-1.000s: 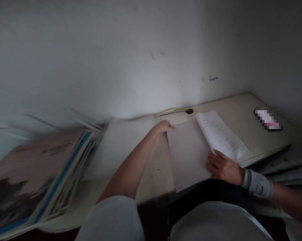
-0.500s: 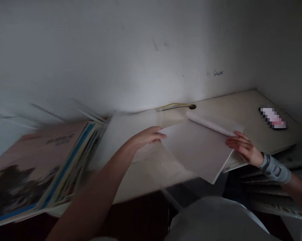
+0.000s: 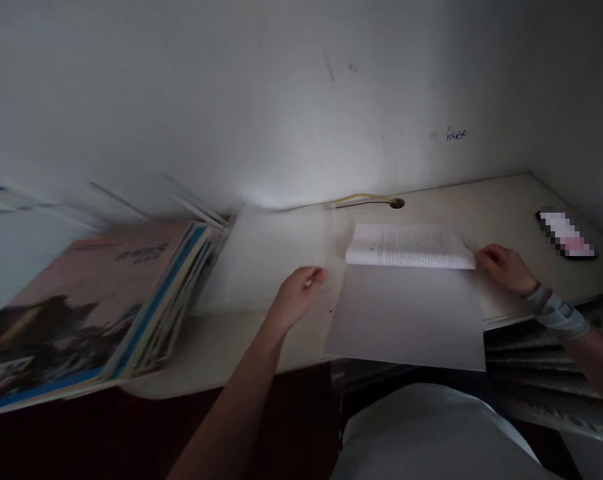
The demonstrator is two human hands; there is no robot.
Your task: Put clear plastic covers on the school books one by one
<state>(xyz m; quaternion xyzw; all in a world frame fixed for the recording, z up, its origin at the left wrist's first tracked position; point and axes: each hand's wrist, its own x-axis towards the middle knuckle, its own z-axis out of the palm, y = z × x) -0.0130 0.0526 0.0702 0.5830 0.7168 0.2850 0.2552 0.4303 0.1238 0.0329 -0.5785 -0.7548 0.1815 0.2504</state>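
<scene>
White paper [image 3: 406, 310] lies on the desk with its far part curled back toward me, showing a flap of printed text [image 3: 414, 250]. Its blank near part reaches over the desk's front edge. My left hand [image 3: 299, 297] is just left of the paper, apart from it, with the fingers curled in and nothing visible in them. At the right end of the folded edge, my right hand [image 3: 506, 267] has its fingertips pinched together at the paper's corner. A grey band [image 3: 561, 313] goes round my right wrist.
On the left a stack of books or magazines [image 3: 131, 300] lies on the white desk [image 3: 201, 353]. A phone [image 3: 566, 233] rests at the far right. A yellow cable [image 3: 356, 198] runs along the wall into a hole [image 3: 397, 203]. Dark slatted objects [image 3: 531, 360] are below the desk's right side.
My left hand has let go of the paper's left corner and curled its fingers. The paper has turned to lie squarer to the desk, and its printed flap now shows wider.
</scene>
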